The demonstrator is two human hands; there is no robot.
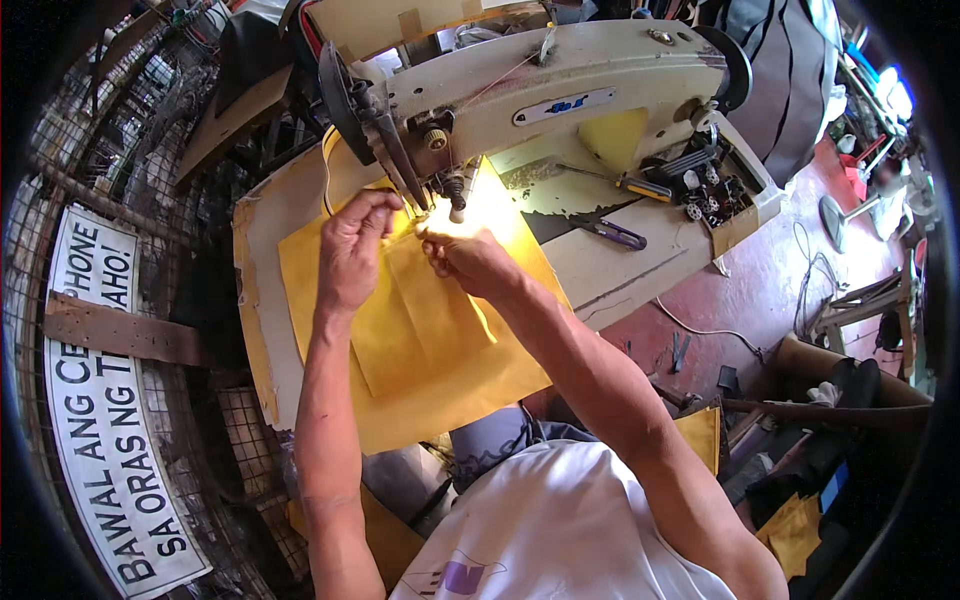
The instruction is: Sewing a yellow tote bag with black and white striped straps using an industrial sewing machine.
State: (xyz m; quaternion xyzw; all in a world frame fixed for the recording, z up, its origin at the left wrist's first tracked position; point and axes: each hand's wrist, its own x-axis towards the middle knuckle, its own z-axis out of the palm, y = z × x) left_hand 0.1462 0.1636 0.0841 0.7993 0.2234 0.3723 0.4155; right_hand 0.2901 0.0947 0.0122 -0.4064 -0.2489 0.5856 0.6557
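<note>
1. Nearest: white shirt (560,530); forearms (332,430) reach past it to the needle end of the sewing machine (560,75).
2. My left hand (355,250): thumb and index tips pinched together, just left of the needle end. Over this remote feed I can't tell if thread sits between them.
3. My right hand (470,262): fingers curled, tips drawn together close under the needle end. Whether they grip anything is lost in glare; can't tell.
4. Step in hand reads as fine fingertip work at the needle, likely thread or seam edge. To do it well, I'd have the needle stopped, steady both wrists, pull lightly, hold layers flat and aligned.
5. Yellow cloth (400,345): on the table (600,275), below both hands, running under the needle end, near edge hanging toward the lap. Smooth, looks fairly stiff; smaller panel (430,310) on top, lightly creased, washed out by light at the far end.
6. Farther right: purple-handled tool (620,235), screwdriver (645,188), then tray (740,232) of small dark parts (700,180).
</note>
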